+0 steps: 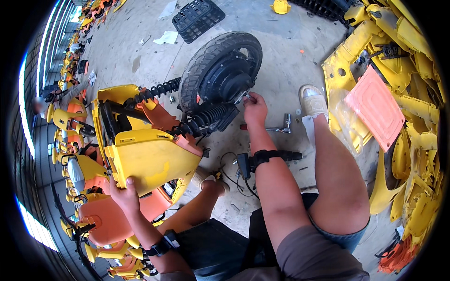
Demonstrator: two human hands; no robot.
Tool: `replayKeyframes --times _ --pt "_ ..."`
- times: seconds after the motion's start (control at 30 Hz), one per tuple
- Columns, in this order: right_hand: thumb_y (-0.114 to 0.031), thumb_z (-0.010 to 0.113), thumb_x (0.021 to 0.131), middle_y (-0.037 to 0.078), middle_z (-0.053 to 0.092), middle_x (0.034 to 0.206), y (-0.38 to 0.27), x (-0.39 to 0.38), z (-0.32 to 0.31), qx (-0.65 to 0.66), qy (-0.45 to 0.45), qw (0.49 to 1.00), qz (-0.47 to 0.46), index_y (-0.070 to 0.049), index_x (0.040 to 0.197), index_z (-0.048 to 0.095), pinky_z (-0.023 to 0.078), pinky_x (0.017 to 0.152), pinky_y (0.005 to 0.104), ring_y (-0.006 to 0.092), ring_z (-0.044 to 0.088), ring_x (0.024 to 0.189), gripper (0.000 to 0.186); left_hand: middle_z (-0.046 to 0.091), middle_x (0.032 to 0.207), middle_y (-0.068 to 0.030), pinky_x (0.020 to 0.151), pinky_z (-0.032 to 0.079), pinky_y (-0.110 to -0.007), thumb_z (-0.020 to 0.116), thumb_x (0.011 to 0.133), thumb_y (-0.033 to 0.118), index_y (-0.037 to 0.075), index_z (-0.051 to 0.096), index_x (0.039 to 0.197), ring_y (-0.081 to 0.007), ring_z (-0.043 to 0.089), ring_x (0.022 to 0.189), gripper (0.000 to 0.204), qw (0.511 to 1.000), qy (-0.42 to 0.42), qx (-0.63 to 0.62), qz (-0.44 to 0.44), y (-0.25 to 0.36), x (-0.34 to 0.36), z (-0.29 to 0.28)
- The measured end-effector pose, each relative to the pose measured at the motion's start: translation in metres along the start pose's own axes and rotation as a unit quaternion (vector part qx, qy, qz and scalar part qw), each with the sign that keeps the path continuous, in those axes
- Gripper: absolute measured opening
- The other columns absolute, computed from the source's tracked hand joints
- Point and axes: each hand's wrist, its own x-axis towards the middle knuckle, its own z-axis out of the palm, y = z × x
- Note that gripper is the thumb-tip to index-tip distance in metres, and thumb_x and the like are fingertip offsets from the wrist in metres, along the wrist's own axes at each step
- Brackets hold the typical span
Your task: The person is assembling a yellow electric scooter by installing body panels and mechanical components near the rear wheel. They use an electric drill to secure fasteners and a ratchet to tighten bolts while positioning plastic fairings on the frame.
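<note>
A yellow scooter rear section (pixel 154 157) lies tipped over, its wheel (pixel 220 70) with a black hub pointing away from me. My left hand (pixel 125 194) grips the lower left edge of its yellow body panel, thumb on the outer face and fingers mostly hidden. At the wheel's axle, beside the lower shock absorber (pixel 204 119), my right hand (pixel 255 107) pinches a small silvery metal part (pixel 241 97), whose exact kind I cannot make out. Just below that hand, a ratchet wrench (pixel 281 129) with a red-and-black handle lies on the floor, partly behind my forearm.
Yellow panels (pixel 412 103) are heaped at the right, with an orange panel (pixel 375 108) and clear plastic wrap by them. A black crate (pixel 198 19) sits beyond the wheel. More yellow-orange scooters (pixel 75 112) line the left. Black cables (pixel 229 171) lie near my feet.
</note>
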Motion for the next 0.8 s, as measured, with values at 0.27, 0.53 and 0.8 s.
replayKeyframes --times 0.27,0.53,0.8 --pt "-0.011 0.075 0.083 0.009 0.068 0.082 0.001 0.006 -0.003 -0.018 -0.001 1.0 0.003 -0.002 0.11 0.067 0.051 0.073 0.0333 0.0201 0.064 0.077 0.029 0.065 0.096 -0.0091 0.078 0.048 -0.031 0.068 0.09 0.05 -0.005 0.059 0.115 -0.0166 0.059 0.086 0.061 0.996 0.005 0.055 0.064 -0.006 0.004 -0.001" --pt "-0.011 0.076 0.082 0.01 0.068 0.082 -0.013 -0.005 -0.003 -0.078 0.019 0.995 -0.065 -0.002 0.106 0.066 0.052 0.075 0.0352 0.0228 0.065 0.076 0.028 0.065 0.096 -0.0085 0.077 0.048 -0.031 0.068 0.09 0.05 -0.004 0.059 0.114 -0.0164 0.058 0.085 0.06 0.99 0.006 0.101 0.097 -0.013 0.003 -0.006" --pt "-0.035 0.063 0.095 0.016 0.071 0.089 0.003 0.021 -0.004 -0.105 -0.048 0.987 0.109 -0.002 0.098 0.07 0.052 0.076 0.0394 0.0319 0.068 0.082 0.034 0.055 0.1 -0.0178 0.084 0.044 -0.043 0.067 0.083 0.06 -0.004 0.06 0.116 -0.0312 0.055 0.093 0.072 0.997 -0.003 0.065 0.041 -0.005 0.005 -0.002"
